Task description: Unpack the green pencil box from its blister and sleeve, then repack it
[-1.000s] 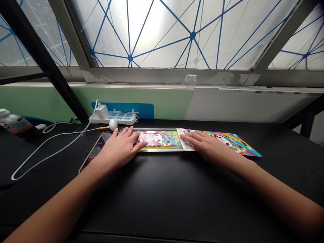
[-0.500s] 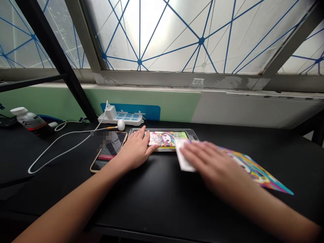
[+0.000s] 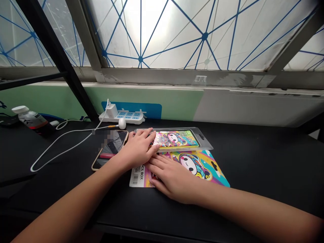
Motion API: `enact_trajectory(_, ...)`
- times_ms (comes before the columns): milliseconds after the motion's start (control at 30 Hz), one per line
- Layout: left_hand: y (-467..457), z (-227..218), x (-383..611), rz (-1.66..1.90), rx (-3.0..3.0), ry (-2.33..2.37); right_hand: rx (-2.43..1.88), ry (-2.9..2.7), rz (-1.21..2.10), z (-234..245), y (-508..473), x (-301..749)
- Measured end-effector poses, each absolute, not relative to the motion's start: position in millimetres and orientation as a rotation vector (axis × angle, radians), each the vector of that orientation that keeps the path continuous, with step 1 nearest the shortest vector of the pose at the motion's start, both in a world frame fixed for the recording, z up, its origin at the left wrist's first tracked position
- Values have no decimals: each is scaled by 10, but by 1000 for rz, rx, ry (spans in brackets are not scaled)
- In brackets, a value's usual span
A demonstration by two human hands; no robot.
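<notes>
A colourful cartoon pencil box [image 3: 177, 138] lies inside a clear plastic blister tray [image 3: 205, 144] on the black desk. My left hand [image 3: 140, 146] rests palm down on the tray's left end, its fingers stretched out. Flat in front of the tray lies a bright printed backing card [image 3: 216, 168] with a cartoon face, a hang hole and a white strip with a barcode, lettered "PENCIL BOX" in part. My right hand [image 3: 174, 177] lies flat on this card, fingers extended to the left and touching or nearly touching my left hand. It covers the card's middle.
A phone [image 3: 110, 152] lies left of the tray. Behind it are a white power strip [image 3: 130, 118], a round white plug end [image 3: 122, 123] and a looping white cable [image 3: 48, 146]. A bottle [image 3: 32, 119] stands tilted-looking at far left, near a black metal post [image 3: 59, 64].
My right hand has brought the card from the right, where it was tilted, down flat in front of the tray. The tray and my left hand sit slightly farther right.
</notes>
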State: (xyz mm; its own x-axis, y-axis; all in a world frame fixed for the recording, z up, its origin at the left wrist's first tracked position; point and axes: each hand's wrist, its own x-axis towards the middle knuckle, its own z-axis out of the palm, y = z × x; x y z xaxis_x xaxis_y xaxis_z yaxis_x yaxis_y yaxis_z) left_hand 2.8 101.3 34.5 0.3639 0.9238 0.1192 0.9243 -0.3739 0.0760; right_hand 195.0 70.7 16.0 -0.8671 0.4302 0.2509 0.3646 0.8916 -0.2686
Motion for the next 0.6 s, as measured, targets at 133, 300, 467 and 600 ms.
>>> enact_trajectory(133,1038,319,36,-254,-2597,-1688,-471,-2717,166,135,637,1988)
enact_trajectory(300,1045,307,10,-268,-2634,-1627,-569,-2613,-167,206,805,2117)
enact_trajectory(467,1043,324,-15,-229,-2673,-1599,-1055,-2515,-318,384,1281,2477)
enact_trajectory(600,1046,323,-41,-196,-2729,-1562,-1319,-2534,-79,423,1611,2791)
